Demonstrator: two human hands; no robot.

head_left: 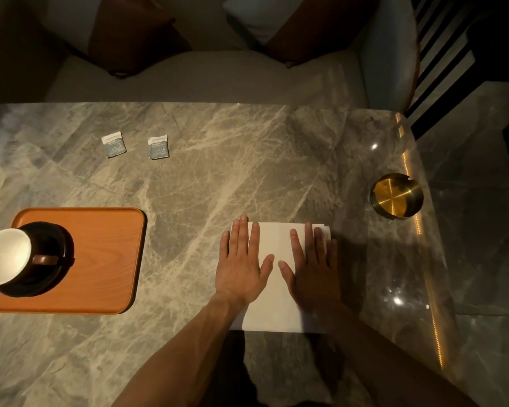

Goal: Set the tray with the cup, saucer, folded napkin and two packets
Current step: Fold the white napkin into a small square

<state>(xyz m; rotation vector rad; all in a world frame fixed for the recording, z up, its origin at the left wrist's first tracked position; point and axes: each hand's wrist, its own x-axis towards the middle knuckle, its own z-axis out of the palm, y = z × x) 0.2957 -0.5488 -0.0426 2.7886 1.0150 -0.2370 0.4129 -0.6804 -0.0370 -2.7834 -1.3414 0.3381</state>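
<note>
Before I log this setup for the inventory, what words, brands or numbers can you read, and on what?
Left packet: a line of print along its top, too small and blurred to read.
Right packet: the same, print too blurred to read.
Tray, cup, saucer, napkin, brass dish: no text visible.

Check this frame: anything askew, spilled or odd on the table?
No spill or damage shows. The two packets lie slightly tilted on the table, off the tray. Both hands press flat on the napkin. Cup stands on its saucer.
</note>
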